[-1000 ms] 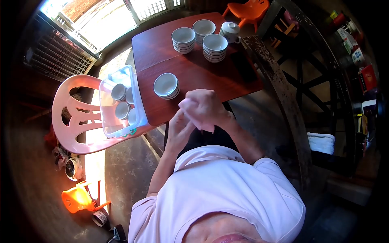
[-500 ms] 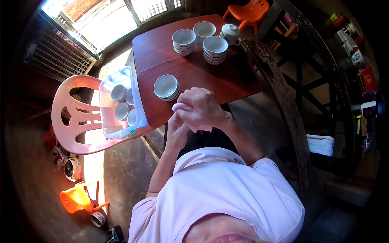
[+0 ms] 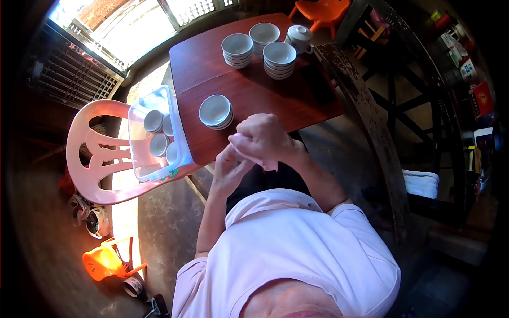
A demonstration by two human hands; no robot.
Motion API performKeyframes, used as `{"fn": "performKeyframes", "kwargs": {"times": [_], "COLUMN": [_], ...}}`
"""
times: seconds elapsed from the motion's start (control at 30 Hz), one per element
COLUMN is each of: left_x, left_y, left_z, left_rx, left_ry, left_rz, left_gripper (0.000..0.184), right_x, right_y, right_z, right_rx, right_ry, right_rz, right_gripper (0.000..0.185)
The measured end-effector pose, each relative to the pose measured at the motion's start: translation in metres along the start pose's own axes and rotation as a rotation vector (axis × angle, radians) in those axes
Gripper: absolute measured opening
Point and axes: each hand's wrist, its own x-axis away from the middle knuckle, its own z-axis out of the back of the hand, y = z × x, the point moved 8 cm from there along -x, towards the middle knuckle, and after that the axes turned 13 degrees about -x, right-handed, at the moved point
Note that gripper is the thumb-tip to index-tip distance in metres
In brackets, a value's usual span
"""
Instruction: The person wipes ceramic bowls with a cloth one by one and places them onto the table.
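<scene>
The near edge of the tabletop [image 3: 196, 69] is slanting just beyond the left hand [image 3: 227, 170], while the right hand [image 3: 265, 137] is overlapping it in view. A stack of bowls [image 3: 216, 110] is standing near that edge, with bare surface stretching from it to three more stacks [image 3: 237, 46] farther back. A clear tub [image 3: 184, 147] is sitting beside the left edge. The pink cloth [image 3: 269, 165] is lying beneath the right fingers, which are curling tightly over it; the left fingers are meeting its left side, their grip unclear.
</scene>
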Motion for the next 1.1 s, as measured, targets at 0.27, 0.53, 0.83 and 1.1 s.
{"fn": "performKeyframes", "kwargs": {"times": [0.27,0.53,0.83,1.1], "left_x": [0.005,-0.002,0.003,-0.002], "left_y": [-0.017,-0.006,-0.024,-0.008], "left_z": [0.007,-0.004,0.009,0.005], "left_rx": [0.455,0.315,0.216,0.578], "left_ry": [0.076,0.113,0.004,0.105], "left_rz": [-0.034,-0.014,0.198,0.022], "left_gripper": [0.032,0.018,0.049,0.046], "right_x": [0.043,0.017,0.025,0.059], "right_y": [0.068,0.046,0.070,0.077], "right_z": [-0.024,0.000,-0.007,-0.029], "right_rx": [-1.197,-0.360,-0.541,-0.974], "right_ry": [0.418,0.104,0.062,0.423], "right_rz": [-0.171,-0.289,-0.364,0.063], "right_gripper": [0.039,0.030,0.034,0.052]}}
